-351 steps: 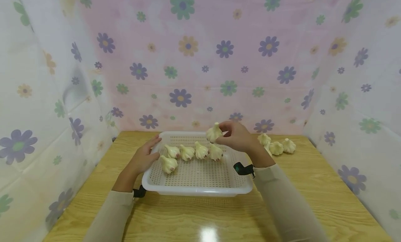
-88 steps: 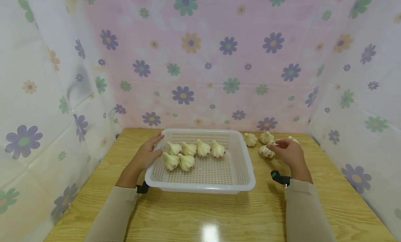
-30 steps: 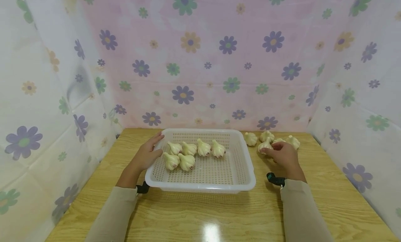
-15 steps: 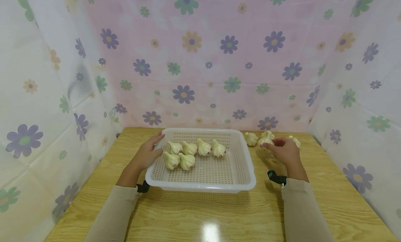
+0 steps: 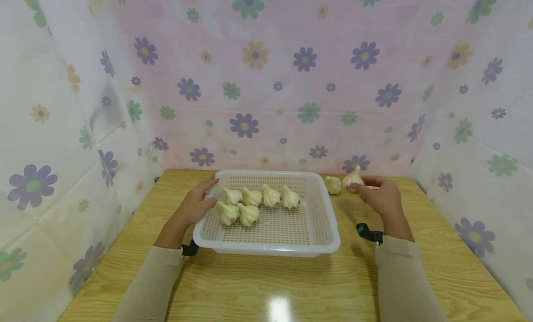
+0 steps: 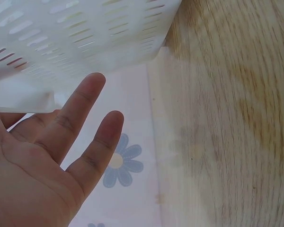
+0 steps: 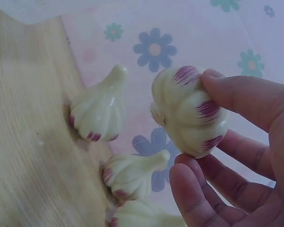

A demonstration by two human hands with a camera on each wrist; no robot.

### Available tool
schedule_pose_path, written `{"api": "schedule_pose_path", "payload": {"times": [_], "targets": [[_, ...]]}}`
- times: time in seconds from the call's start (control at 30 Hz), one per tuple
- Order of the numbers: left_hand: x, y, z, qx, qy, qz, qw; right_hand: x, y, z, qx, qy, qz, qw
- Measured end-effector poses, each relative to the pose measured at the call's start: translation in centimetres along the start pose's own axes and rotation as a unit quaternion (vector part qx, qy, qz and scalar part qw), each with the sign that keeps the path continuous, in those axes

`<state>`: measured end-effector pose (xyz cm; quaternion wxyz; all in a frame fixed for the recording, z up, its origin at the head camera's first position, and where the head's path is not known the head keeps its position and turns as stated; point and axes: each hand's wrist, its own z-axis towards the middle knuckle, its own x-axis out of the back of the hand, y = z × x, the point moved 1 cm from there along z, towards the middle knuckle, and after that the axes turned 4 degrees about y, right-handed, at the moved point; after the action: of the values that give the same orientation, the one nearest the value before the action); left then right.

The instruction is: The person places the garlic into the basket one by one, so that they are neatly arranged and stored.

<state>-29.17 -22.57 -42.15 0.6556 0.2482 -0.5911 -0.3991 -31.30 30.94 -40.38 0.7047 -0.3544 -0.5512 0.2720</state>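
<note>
My right hand (image 5: 385,199) pinches a garlic bulb (image 5: 354,179) between thumb and fingers, raised over the table's right back part. In the right wrist view this garlic bulb (image 7: 189,113) shows purple streaks and a tuft of roots. My left hand (image 5: 193,208) rests on the left rim of a white slotted plastic basket (image 5: 266,251), thumb tip at the inner edge. Straight fingers (image 6: 97,156) show beside the basket wall (image 6: 109,28) in the left wrist view. Inside the basket, several garlic bulbs (image 5: 271,196) lie in two rows.
Right of the basket stands another garlic bulb (image 5: 333,185) on the wooden table (image 5: 250,285). The right wrist view has further bulbs, among them a garlic bulb (image 7: 135,175), mostly behind my hand in the head view. Flowered cloth (image 5: 275,104) encloses the table's back and sides.
Since 11.7 seconds ago the basket has gained one bulb. Over the last second my right hand has lifted a garlic bulb from the table group. The left hand has stayed at the rim.
</note>
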Motion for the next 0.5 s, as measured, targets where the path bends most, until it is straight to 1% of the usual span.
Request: {"api": "schedule_pose_path", "payload": {"times": [0.13,0.27,0.5], "targets": [[0.0,0.1,0.0,0.000,-0.001,-0.001,1.0000,0.3,-0.7,-0.1,0.001,0.000,0.021,0.9998],[0.0,0.2,0.0,0.000,0.001,-0.002,1.0000,0.6,-1.4,-0.3,0.006,-0.001,0.027,0.9996],[0.0,0.3,-0.1,-0.001,0.000,-0.006,1.0000,0.9,-2.6,-0.7,0.034,0.006,0.026,0.9991]]}}
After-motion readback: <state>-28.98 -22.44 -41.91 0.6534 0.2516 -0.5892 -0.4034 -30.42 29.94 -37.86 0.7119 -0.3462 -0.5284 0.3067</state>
